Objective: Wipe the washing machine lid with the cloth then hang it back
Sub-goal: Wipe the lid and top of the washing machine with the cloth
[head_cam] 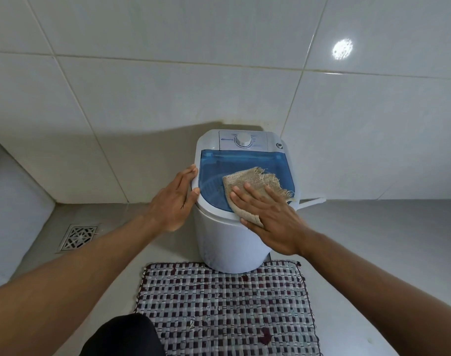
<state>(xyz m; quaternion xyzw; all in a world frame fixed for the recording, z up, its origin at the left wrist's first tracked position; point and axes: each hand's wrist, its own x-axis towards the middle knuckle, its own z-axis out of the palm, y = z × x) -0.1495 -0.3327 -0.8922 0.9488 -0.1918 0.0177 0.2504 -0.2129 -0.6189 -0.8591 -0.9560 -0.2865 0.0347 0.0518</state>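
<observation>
A small white washing machine (227,242) stands on the floor against the tiled wall. Its translucent blue lid (219,170) is closed, with a white control panel and dial (243,140) behind it. A frayed beige burlap cloth (252,179) lies on the right half of the lid. My right hand (273,217) presses flat on the cloth's near part, with the thumb tucked under its edge. My left hand (173,201) rests against the machine's left rim, fingers together along the side.
A woven checked mat (227,312) lies on the floor in front of the machine. A metal floor drain (79,237) sits at the left. A white hose (313,202) sticks out to the machine's right. My dark-clothed knee (121,337) is at the bottom.
</observation>
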